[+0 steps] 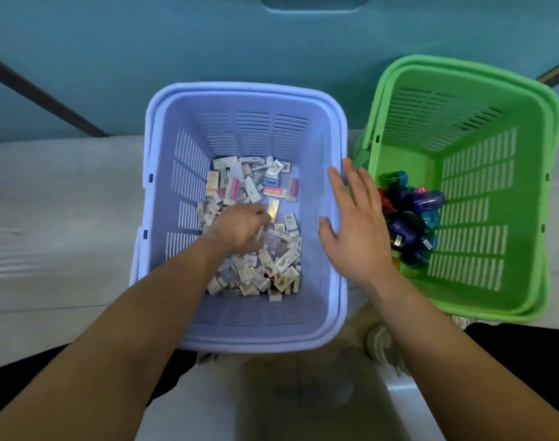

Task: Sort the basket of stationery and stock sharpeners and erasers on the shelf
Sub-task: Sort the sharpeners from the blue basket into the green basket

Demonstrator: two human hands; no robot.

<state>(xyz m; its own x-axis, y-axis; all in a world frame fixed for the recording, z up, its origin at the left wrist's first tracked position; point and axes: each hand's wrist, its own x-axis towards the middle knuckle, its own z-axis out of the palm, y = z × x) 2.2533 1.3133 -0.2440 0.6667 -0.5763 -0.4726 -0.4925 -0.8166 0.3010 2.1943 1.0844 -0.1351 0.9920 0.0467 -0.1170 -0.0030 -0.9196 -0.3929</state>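
A person's two bare hands work over a pair of plastic baskets standing side by side on a pale tiled floor (65, 202), seen from above against a teal panel (176, 43) crossed on the left by a dark slanted bar (45, 97). The lavender slotted plastic basket (246, 90) at centre holds a loose heap of small boxed and wrapped erasers (255, 186), mostly white with pink, blue and gold print, spread across its bottom from the far wall towards the near one. The left hand (240, 229) reaches down into this basket from the near left corner and rests on top of the heap, its fingers (260, 214) curled downward among the packets, their tips just beside a gold-printed piece; whether they have closed on any one eraser cannot be told from this angle. The right hand (360, 230) hovers palm-down over the lavender basket's right rim, between the two containers, with its fingers (351, 176) straight and spread apart and nothing held. To the right, set slightly askew, stands the bright green slotted plastic basket (462, 68), its folded handle lying along the rim. Against its left inner wall lies a pile of chunky plastic sharpeners (408, 218) in dark blue, teal, red and pink, partly hidden behind the right hand. Both forearms are bare and enter from the lower edge. Dark clothing shows at the bottom corners.
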